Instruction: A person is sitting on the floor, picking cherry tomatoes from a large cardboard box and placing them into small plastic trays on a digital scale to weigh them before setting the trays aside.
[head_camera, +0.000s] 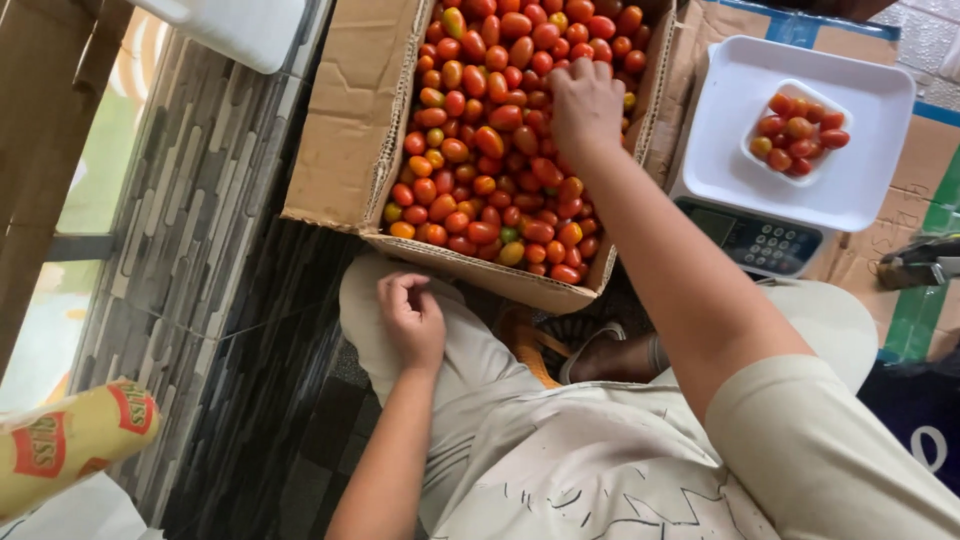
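A cardboard box (345, 140) full of small red and orange tomatoes (480, 150) stands in front of my knees. My right hand (583, 100) reaches into the box, fingers curled down among the tomatoes; what it holds is hidden. My left hand (410, 318) rests on my left knee, fingers loosely curled, with nothing seen in it. To the right, a small white tray of tomatoes (797, 128) sits on the white pan of a digital scale (745, 120).
The scale's keypad (765, 243) faces me, on cardboard sheets (915, 170). A yellow and red packet (70, 440) lies at lower left on the grey striped floor (200, 230). A white plastic object (235, 28) is at the top left. A sandalled foot (590, 355) shows under the box.
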